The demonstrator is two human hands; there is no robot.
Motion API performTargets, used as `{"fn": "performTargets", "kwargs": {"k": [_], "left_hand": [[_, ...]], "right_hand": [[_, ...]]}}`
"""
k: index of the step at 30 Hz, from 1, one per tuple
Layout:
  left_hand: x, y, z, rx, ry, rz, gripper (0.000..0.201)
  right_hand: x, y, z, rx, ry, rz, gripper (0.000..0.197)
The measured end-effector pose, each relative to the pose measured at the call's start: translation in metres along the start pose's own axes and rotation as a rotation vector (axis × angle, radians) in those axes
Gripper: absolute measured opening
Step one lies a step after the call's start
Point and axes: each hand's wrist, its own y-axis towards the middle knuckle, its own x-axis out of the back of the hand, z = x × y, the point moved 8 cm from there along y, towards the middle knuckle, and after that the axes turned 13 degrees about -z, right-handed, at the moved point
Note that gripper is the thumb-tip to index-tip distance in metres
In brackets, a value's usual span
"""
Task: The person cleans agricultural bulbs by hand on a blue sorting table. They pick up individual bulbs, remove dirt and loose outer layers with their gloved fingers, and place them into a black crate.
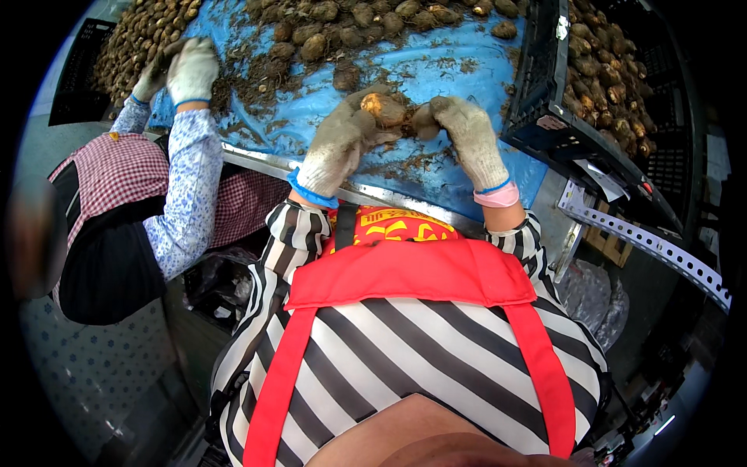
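My left hand, in a dirty white knit glove, is closed around a brown taro corm with a pale orange end. From the other side my right hand, gloved alike, has its fingertips pressed together at the corm's right end, where dark root fibres hang. Both hands are over the near edge of a blue plastic sheet. Beyond them lies a heap of hairy brown taro corms, with a single corm lying closer to my left hand.
A black plastic crate full of corms stands at the right. At the left, a co-worker's gloved hands are over another corm pile by a black crate. A perforated metal strip juts out at right.
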Motion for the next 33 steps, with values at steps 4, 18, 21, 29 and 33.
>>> {"fn": "performTargets", "kwargs": {"k": [4, 18, 21, 29, 33], "left_hand": [[0.0, 0.0, -0.001, -0.049, -0.038, 0.015, 0.065], [-0.015, 0.003, 0.007, 0.078, 0.528, 0.041, 0.055], [0.001, -0.001, 0.028, 0.187, 0.154, -0.047, 0.067], [0.018, 0.013, 0.026, 0.309, -0.093, 0.042, 0.065], [0.072, 0.036, -0.132, 0.098, -0.07, -0.126, 0.051]], "right_hand": [[-0.003, -0.002, 0.03, -0.012, 0.039, -0.032, 0.033], [-0.002, 0.004, 0.011, 0.079, -0.325, -0.014, 0.033], [0.015, 0.011, 0.001, 0.18, -0.346, -0.164, 0.033], [0.045, 0.009, -0.06, 0.007, -0.099, -0.228, 0.029], [0.043, 0.008, -0.061, 0.028, 0.036, -0.215, 0.03]]}}
